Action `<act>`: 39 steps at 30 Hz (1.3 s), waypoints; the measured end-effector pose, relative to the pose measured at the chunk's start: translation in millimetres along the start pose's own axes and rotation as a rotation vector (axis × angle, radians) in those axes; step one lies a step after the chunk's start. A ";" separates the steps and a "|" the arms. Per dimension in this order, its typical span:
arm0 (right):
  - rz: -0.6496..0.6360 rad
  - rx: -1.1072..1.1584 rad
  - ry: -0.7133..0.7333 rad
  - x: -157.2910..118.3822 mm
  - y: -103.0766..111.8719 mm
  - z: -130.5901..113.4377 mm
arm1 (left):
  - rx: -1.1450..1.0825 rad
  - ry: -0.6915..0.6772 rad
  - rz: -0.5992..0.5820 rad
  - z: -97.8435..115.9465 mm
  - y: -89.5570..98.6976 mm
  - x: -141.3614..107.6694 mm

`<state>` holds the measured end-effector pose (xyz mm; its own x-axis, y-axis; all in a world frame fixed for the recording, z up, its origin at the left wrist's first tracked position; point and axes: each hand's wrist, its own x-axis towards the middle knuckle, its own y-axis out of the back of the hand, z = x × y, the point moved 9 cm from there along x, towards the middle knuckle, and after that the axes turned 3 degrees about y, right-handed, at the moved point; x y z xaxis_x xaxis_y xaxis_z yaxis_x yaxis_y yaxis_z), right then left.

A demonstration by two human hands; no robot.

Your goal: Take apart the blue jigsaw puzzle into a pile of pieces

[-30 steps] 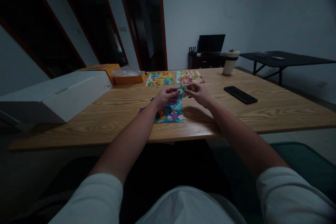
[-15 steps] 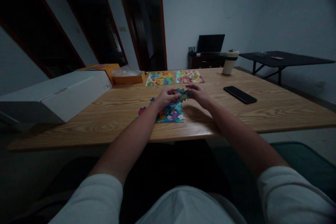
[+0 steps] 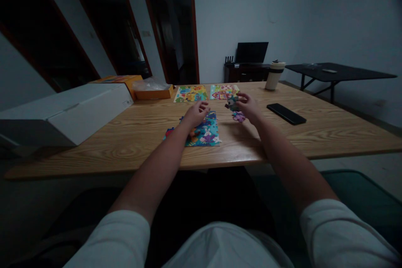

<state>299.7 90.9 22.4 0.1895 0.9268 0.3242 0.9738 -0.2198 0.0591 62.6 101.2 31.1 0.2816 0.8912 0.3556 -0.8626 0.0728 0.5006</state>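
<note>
A partly joined jigsaw puzzle (image 3: pixel 209 134) with teal, blue and purple cartoon pictures lies near the front edge of the wooden table. My left hand (image 3: pixel 196 115) hovers over its upper left part, fingers loosely bent and apart, with nothing visible in them. To the right, my right hand (image 3: pixel 248 106) pinches a teal and grey puzzle piece (image 3: pixel 232 102) raised above the tabletop. Just below that hand is a purple and pink puzzle piece (image 3: pixel 238 116); whether it touches the table I cannot tell. A red and blue puzzle part (image 3: pixel 168 132) shows left of my left forearm.
Two finished picture puzzles, one yellow-green (image 3: pixel 191 94) and one pink (image 3: pixel 220 91), lie farther back. A white box (image 3: pixel 94 109) and an orange tray (image 3: pixel 153 93) with clear plastic stand left. A black phone (image 3: pixel 285 114) and a cup (image 3: pixel 275 76) are right.
My hands have separated. The right hand has moved right with the piece; the left no longer touches it and sits slightly left. More of the joined puzzle and the purple piece now show.
</note>
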 end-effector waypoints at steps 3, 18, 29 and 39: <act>0.149 -0.089 -0.023 9.1 38.0 6.1 | 0.126 0.007 -0.001 -14.7 8.2 6.8; -0.003 -0.973 0.110 13.5 23.0 24.6 | 0.518 0.190 -0.195 -54.6 3.5 5.2; -0.387 -0.707 0.116 15.3 -66.8 -10.2 | 0.225 0.295 -0.166 -67.5 35.3 31.7; -0.463 -0.678 0.022 57.8 -132.4 19.8 | 0.517 0.242 -0.111 -80.2 47.4 3.4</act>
<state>184.2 179.6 14.6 -0.2222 0.9642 0.1445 0.6635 0.0410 0.7471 -11.1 143.6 -7.3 0.2020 0.9721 0.1192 -0.4990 -0.0026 0.8666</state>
